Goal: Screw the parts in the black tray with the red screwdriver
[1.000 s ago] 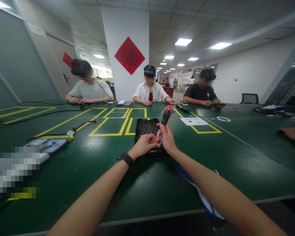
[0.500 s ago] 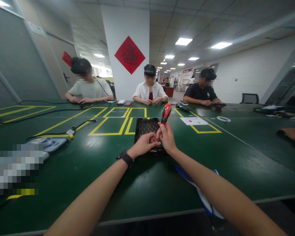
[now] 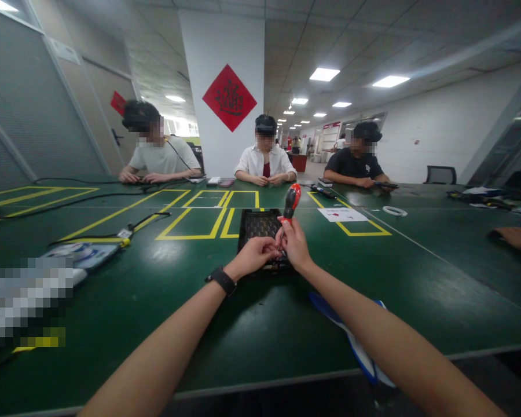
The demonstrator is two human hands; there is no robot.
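Head view: right hand [image 3: 297,244], fingers gripping a red-and-black-handled screwdriver [image 3: 292,201], nearly upright over a black rectangular tray [image 3: 260,223] on the green bench [image 3: 243,336]; left hand [image 3: 256,255], fingers near the screwdriver's shaft, grip indiscernible.

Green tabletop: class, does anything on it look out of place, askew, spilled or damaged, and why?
Yes: the blue-and-white item, partly hidden by the right forearm, juts past the near edge of the tabletop, where it could get knocked off. The white sheet also straddles the yellow tape outline. No spill or clear damage shows.
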